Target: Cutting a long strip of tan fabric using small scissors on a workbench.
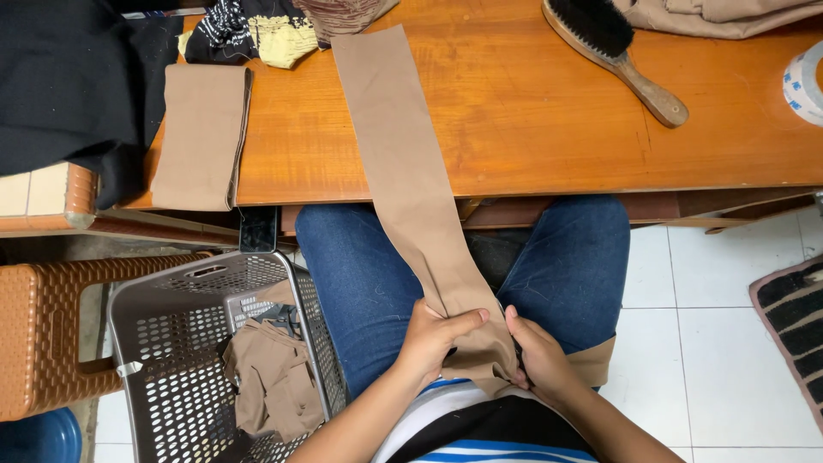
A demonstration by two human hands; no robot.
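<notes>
A fabric strip (411, 189) runs from the table (549, 129) to the lap, a basket (171, 309) at its left.

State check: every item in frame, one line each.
left hand: pinching the fabric strip in the lap
right hand: gripping the same end
tan fabric strip: draped from table to lap
folded tan cloth: lying flat on table
basket: holding crumpled tan scraps
brush: lying on its side
tape roll: at table edge, partly out of frame

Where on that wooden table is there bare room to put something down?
The widest bare stretch of table lies between the long tan fabric strip and the brush. A narrower patch sits between that strip and the folded tan cloth. The back left corner is crowded with dark clothes.
</notes>
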